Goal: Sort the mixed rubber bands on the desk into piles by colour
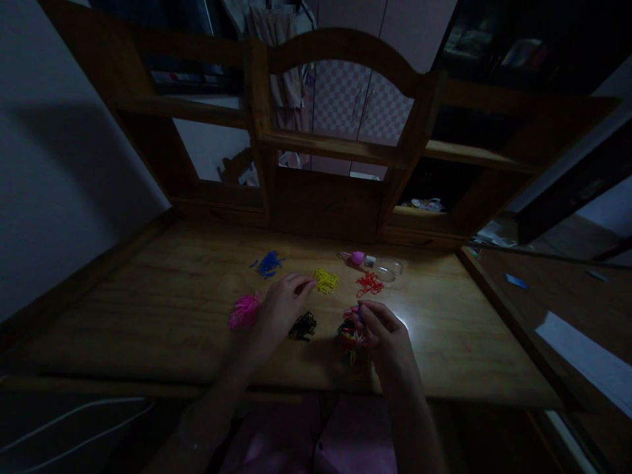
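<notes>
My left hand (289,296) is over the desk just left of a pile of small yellow pieces (326,281), thumb and fingertips pinched together; what they hold, if anything, cannot be made out. My right hand (392,336) pinches a small dark blue piece (361,313) above a mixed-colour heap (349,334). Below my left hand lies a pile of black pieces (303,325). Partly behind my left wrist is a pink pile (245,311), and farther back a blue pile (269,263). Red pieces (369,284) lie beyond my right hand. The pieces look thin and short; their kind is unclear.
A clear bottle (388,268) with a pink top (357,258) lies behind the red pile. A wooden shelf unit (326,204) rises along the back of the desk (172,296). White paper (587,355) rests on a surface to the right. The room is dim.
</notes>
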`<move>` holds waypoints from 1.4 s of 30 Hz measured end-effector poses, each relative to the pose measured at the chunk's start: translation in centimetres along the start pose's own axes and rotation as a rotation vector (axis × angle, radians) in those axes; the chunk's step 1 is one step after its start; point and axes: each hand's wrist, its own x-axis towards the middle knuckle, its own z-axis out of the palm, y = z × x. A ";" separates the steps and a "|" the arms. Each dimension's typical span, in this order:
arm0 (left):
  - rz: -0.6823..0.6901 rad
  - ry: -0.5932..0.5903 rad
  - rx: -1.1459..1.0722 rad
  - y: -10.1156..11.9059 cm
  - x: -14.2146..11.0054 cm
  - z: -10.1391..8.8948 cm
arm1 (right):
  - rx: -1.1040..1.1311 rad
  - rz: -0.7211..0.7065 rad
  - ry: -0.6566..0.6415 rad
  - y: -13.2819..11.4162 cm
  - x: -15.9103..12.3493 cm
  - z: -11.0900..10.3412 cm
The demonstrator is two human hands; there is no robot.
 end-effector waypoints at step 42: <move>-0.347 0.420 0.057 -7.0 -11.0 -4.6 | -0.809 -0.378 -0.436 0.3 11.4 14.3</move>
